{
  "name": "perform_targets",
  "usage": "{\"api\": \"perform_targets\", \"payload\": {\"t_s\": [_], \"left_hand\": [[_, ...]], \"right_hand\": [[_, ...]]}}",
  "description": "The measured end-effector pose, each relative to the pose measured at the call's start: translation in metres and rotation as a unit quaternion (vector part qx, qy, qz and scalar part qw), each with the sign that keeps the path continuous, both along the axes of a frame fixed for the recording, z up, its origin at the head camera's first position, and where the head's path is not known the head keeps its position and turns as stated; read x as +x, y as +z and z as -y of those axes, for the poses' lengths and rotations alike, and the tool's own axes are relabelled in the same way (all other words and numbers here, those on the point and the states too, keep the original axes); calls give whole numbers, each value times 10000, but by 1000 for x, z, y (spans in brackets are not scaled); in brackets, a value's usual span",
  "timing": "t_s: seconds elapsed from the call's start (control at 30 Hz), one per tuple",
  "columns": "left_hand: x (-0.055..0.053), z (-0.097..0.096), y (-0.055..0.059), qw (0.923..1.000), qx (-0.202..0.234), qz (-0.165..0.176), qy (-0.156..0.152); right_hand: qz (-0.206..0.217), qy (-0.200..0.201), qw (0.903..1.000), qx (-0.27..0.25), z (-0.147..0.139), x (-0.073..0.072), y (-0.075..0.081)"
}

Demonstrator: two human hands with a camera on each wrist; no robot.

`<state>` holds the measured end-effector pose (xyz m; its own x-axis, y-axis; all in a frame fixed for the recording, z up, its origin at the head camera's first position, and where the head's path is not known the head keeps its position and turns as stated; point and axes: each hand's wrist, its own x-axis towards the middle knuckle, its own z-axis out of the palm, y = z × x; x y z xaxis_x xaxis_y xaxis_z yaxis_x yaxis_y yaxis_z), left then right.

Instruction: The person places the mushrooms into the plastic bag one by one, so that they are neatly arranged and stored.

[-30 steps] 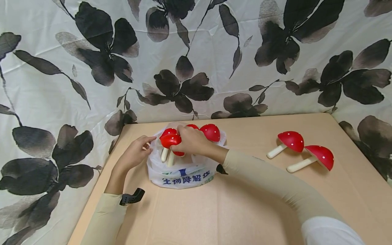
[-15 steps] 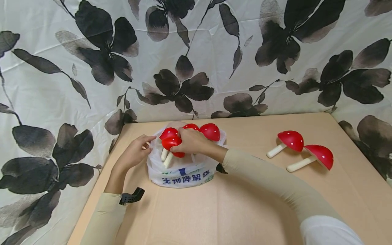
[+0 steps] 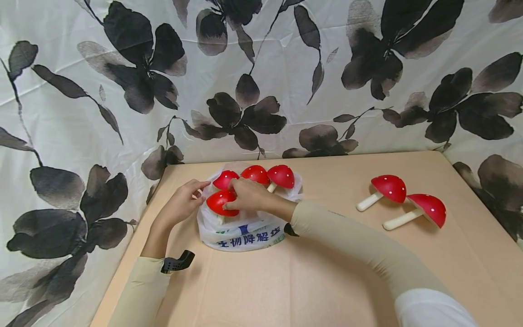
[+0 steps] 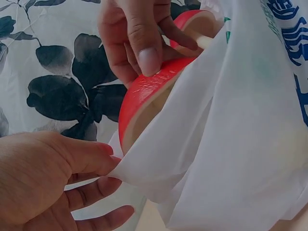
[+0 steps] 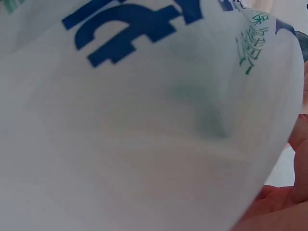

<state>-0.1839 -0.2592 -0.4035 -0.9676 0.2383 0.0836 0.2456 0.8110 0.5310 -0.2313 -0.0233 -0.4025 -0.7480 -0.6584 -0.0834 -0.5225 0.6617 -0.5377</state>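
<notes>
A white plastic bag (image 3: 245, 238) with blue and green print sits on the table, its mouth spread around several toy mushrooms with red, white-dotted caps. My left hand (image 3: 181, 202) pinches the bag's left rim between thumb and finger, as the left wrist view shows. My right hand (image 3: 249, 195) grips the cap of one red mushroom (image 3: 220, 203) at the front left of the bag mouth. That mushroom's stem is mostly hidden. Behind it lie other caps: a left mushroom (image 3: 225, 180), a middle mushroom (image 3: 255, 174) and a right mushroom (image 3: 282, 175). Bag plastic fills most of the right wrist view.
Two more red mushrooms lie on the table at the right, a nearer mushroom (image 3: 428, 209) and a farther mushroom (image 3: 388, 187), stems toward the left. A white curtain (image 3: 310, 27) with dark flowers hangs behind the wooden table (image 3: 327, 290).
My right hand has shifted the gripped mushroom left and toward me, apart from the cap behind it. The middle and right caps show more fully now. My left hand has stayed at the bag's rim.
</notes>
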Motion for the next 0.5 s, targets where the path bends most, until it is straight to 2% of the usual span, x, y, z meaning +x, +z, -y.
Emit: {"api": "perform_targets", "payload": {"t_s": [0.1,0.3,0.5], "left_hand": [[1,0,1,10000,31,35,28],[1,1,0,9999,49,49,72],[1,2,0,10000,30,-48,34]], "right_hand": [[98,113,9997,-212,-1,0,1],[675,497,9926,-875,-8,-4,4],[564,586,9946,-651,-12,-6,3]]}}
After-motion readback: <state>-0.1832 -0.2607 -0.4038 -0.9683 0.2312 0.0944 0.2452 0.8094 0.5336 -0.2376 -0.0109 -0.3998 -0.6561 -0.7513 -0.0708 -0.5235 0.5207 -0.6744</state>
